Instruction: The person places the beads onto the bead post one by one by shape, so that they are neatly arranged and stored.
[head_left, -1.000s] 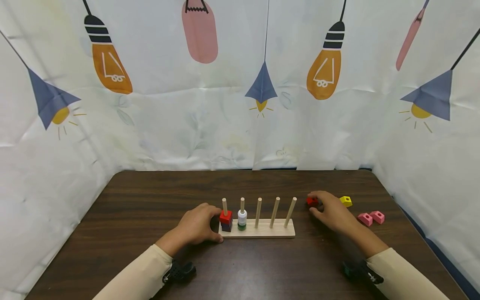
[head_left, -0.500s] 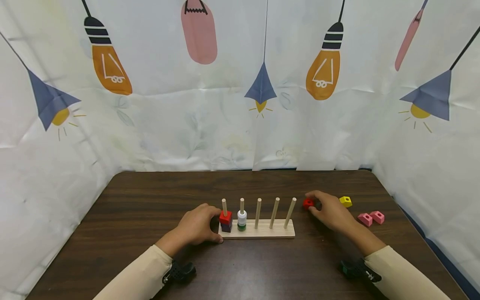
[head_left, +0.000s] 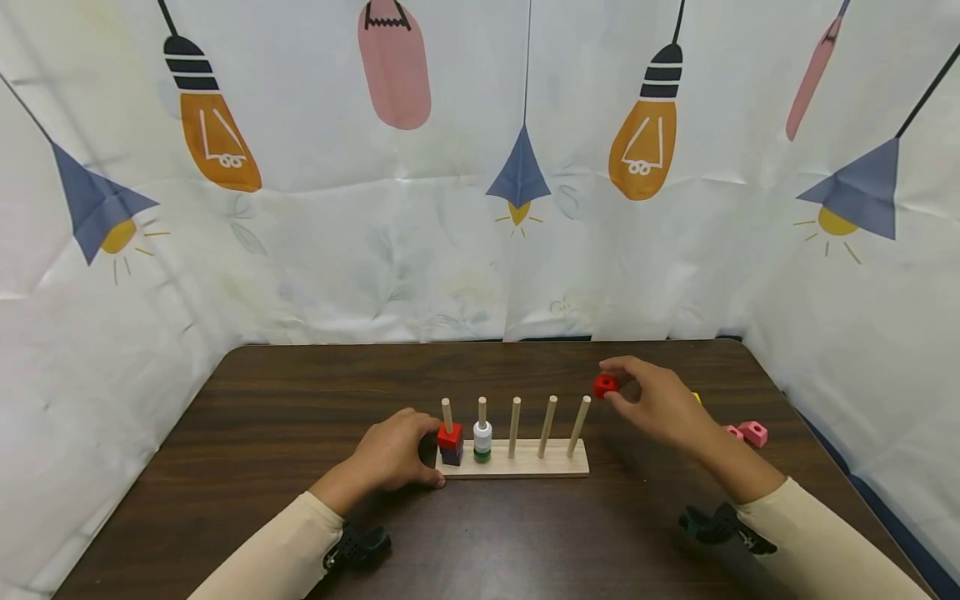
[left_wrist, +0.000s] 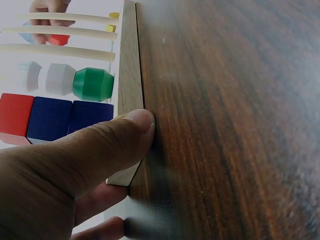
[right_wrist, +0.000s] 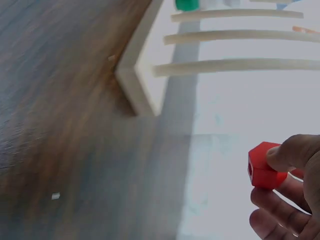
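Nearest, the left hand [head_left: 393, 454] rests on the dark wooden table [head_left: 300, 400], its thumb [left_wrist: 115, 137] pressed flat against the end of the wooden peg base [head_left: 525, 462] with the other fingers curled round that end, gripping it. On the base stand five upright pegs: the leftmost peg [head_left: 447, 414] carries a red cube [head_left: 450, 435] stacked on a blue cube [head_left: 452, 454], and the next holds a white bead [head_left: 482, 433] above a green bead [head_left: 482, 455]; the other three are bare. Beyond, the right hand [head_left: 660, 404] is raised off the table, pinching a small red block [head_left: 604, 386] between thumb and fingertips, just right of and above the rightmost peg [head_left: 578, 426]. Farther right, a pink block [head_left: 754, 433] lies on the table, another beside it partly hidden by the wrist.
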